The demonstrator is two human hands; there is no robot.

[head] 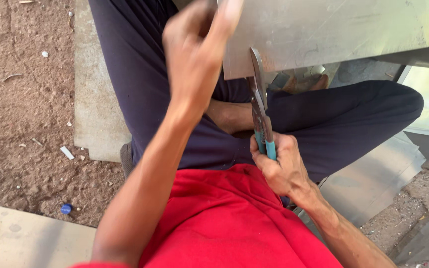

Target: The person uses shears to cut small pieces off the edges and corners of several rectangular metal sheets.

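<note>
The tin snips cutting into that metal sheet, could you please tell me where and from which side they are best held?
Take the tin snips by the teal handles, from the end nearest the body, as the right hand does. The blades point away into the edge of the metal sheet, so only the handle end is free. The left hand steadies the sheet's edge.

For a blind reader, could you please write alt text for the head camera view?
A seated person's right hand squeezes teal-handled tin snips whose blades bite the edge of a grey metal sheet, while the left hand grips that sheet's edge. Red shirt, dark trousers, bare dirt ground.
</note>
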